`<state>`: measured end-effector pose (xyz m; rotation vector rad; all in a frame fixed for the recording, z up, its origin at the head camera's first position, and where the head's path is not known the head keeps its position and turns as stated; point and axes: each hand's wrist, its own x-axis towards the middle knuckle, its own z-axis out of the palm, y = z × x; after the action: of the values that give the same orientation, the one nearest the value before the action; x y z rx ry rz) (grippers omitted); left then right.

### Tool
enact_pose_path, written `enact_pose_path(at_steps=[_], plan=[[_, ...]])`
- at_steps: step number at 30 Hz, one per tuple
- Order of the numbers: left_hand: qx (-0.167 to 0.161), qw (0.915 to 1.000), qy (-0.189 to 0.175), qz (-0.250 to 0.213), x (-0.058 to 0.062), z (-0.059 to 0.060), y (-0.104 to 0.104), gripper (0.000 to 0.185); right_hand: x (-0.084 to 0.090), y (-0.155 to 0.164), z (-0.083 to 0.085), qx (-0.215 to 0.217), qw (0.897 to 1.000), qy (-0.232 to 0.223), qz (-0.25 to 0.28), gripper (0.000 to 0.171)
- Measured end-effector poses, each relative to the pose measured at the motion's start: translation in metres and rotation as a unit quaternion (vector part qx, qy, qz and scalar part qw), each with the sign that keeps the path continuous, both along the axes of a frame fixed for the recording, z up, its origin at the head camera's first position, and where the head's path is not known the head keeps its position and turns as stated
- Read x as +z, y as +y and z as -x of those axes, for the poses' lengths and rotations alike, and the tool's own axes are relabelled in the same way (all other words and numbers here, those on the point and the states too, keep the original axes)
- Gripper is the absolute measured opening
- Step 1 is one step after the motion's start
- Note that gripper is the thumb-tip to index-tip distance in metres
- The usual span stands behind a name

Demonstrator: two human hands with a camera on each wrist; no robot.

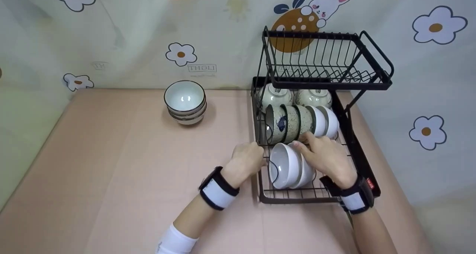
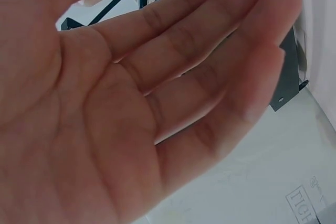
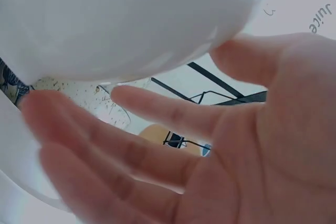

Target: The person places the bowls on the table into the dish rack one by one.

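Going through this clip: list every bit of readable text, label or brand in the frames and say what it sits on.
"THOLI", roughly, second line unreadable: a grey mark on the wall cloth behind the stacked bowls.
"juice": printed on the backdrop, right wrist view.
Red tag on the dish rack: too small.
Boxed letters, left wrist view: cut off, unreadable.

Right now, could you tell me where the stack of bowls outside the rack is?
In the head view, the stacked bowls stand on the pink table, far side, left of the black dish rack.
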<state>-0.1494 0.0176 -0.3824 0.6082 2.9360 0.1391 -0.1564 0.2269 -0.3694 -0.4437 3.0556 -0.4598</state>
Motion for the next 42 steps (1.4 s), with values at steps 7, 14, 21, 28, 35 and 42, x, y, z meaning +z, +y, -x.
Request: enact_pose_path(at_steps=[7,14,21,28,35,42], plan=[[-0.004,0.9996,-0.023,-0.014,0.002,0.005,-0.006,0.035,0.000,0.000,0.001,-0.017,0.997,0.076,0.014,0.031],[0.006,0.9992,-0.013,-0.038,0.008,0.017,-0.023,0.032,-0.001,0.000,0.001,-0.015,0.995,0.098,0.018,0.029],[0.034,0.9959,0.030,-0.078,0.011,0.035,-0.051,0.036,-0.001,0.001,0.003,-0.007,0.992,0.123,0.013,0.030],[0.099,0.9746,0.172,-0.104,-0.003,0.059,-0.086,0.036,-0.002,0.003,0.004,-0.003,0.993,0.115,0.020,0.027],[0.131,0.9384,0.280,-0.154,-0.019,0.076,-0.119,0.032,-0.002,0.003,0.005,-0.006,0.993,0.115,0.019,0.024],[0.154,0.9308,0.287,-0.167,-0.034,0.086,-0.140,0.037,-0.002,0.004,0.006,-0.010,0.993,0.120,0.016,0.022]])
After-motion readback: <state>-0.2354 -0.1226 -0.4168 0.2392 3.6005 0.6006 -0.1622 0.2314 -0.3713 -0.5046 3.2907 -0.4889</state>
